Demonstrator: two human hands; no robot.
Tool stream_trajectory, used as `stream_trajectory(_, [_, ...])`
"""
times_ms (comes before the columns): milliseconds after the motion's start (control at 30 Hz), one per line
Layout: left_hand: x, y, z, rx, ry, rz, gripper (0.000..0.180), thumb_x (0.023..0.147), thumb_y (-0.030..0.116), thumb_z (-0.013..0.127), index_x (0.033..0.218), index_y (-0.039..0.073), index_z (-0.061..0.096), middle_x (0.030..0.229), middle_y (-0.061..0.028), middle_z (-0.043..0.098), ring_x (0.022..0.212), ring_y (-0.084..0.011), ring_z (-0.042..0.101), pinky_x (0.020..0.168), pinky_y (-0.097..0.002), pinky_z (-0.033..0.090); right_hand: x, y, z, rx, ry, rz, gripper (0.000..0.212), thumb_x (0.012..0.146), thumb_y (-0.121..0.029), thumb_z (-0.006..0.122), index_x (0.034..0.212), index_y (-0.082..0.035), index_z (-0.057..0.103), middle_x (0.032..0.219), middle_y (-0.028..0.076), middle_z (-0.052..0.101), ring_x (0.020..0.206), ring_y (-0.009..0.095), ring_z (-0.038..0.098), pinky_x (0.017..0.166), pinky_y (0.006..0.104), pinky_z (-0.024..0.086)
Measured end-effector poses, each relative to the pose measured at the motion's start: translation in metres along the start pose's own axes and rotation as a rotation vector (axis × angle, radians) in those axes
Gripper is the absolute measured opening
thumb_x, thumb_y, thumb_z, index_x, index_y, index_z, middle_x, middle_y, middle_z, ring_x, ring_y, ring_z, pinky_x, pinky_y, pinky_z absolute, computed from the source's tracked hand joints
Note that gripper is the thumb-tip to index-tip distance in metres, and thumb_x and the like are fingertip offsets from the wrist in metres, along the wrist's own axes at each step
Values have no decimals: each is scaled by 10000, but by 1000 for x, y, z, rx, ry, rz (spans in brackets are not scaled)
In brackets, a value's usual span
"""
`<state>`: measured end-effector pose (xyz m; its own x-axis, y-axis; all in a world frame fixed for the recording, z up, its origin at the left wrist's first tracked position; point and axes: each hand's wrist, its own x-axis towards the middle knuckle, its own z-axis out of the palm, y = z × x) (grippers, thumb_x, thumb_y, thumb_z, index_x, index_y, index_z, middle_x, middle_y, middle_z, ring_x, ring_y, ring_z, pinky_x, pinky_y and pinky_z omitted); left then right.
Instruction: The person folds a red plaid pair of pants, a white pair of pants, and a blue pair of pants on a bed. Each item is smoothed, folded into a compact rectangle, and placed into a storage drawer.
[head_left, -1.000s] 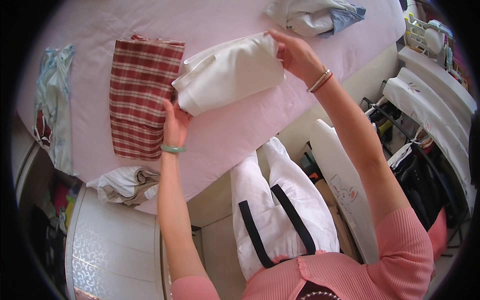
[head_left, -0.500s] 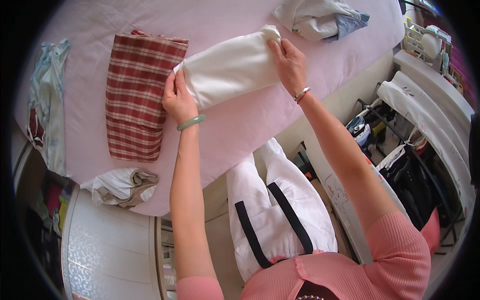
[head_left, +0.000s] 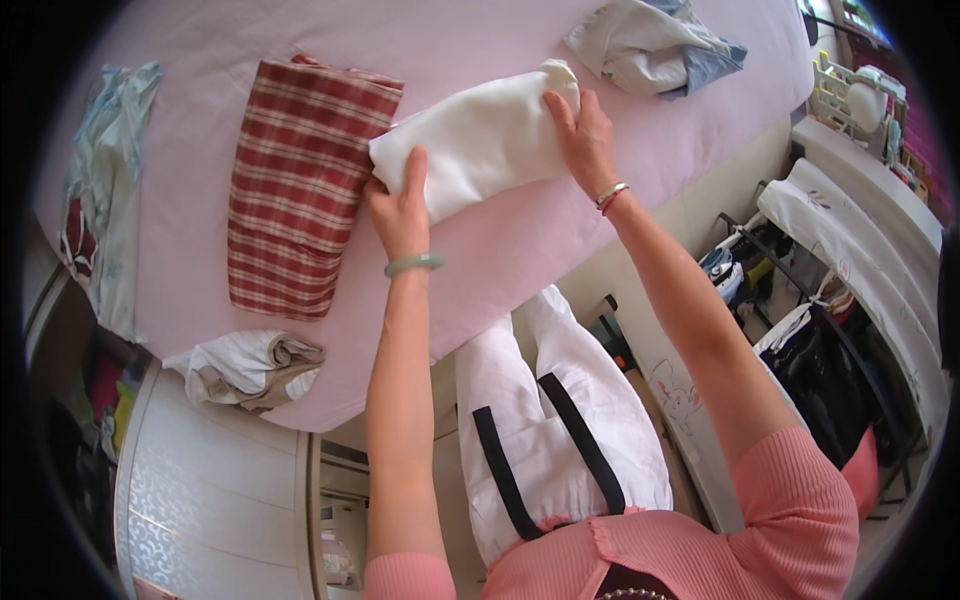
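Head view looking down, clock face centred on pic. A person's 2 bare hands hold a folded white cloth (head_left: 485,140) at 12 o'clock, over the near side of a bed w/ pink sheet (head_left: 480,255). Can't tell if the cloth rests on the sheet or hangs just above it.

L hand (head_left: 400,210), btwn 11 & 12, grips the cloth's lower L end: thumb straight up on top, fingers bent below, partly hidden; looks like cloth is pinched btwn. Green bangle (head_left: 413,264) on that wrist.

R hand (head_left: 590,145), approx. 1 o'clock, grips the R end: thumb on top, fingers close together along the far edge, pinching the cloth; tips partly hidden. Silver bracelet (head_left: 615,189) + red string on wrist.

At 10: red checked cloth (head_left: 295,185), flat, its R edge right by the white cloth's L end; can't tell if they touch. Btwn 9 & 10: crumpled lt. blue-white cloth (head_left: 115,170). Btwn 8 & 9: bunched white-tan cloth (head_left: 255,370) at bed edge. At 1, beyond R hand: rumpled white-blue garment (head_left: 655,50).

At 5: wearer's white trousers (head_left: 570,420) w/ 2 black straps (head_left: 505,475), & pink top (head_left: 690,560). At 8: pale cabinet (head_left: 225,490), silver swirls. Btwn 3 & 4: rack w/ dark clothes (head_left: 830,370).
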<state>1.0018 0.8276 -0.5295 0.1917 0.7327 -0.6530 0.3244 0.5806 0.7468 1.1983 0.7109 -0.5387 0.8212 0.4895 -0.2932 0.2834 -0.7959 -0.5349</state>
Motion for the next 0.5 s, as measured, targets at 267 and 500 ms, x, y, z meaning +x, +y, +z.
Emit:
stream_trajectory(267, [-41, 17, -64, -131, 276, 173, 352, 933, 298, 660, 1028, -41, 665, 1007, -94, 679, 838, -110, 622, 742, -264, 497, -20, -91, -22, 97, -55, -392, 263, 949, -304, 603, 940, -46, 553, 709, 189, 617, 663, 366, 617, 580, 442, 466])
stream_trajectory(500, [-24, 24, -167, -286, 559, 324, 329, 957, 276, 632, 1065, -33, 614, 957, -87, 682, 810, -153, 635, 710, -291, 534, -20, -200, 83, 40, -171, -829, 275, 963, -382, 541, 1030, -116, 534, 826, 64, 665, 674, 294, 641, 555, 410, 486])
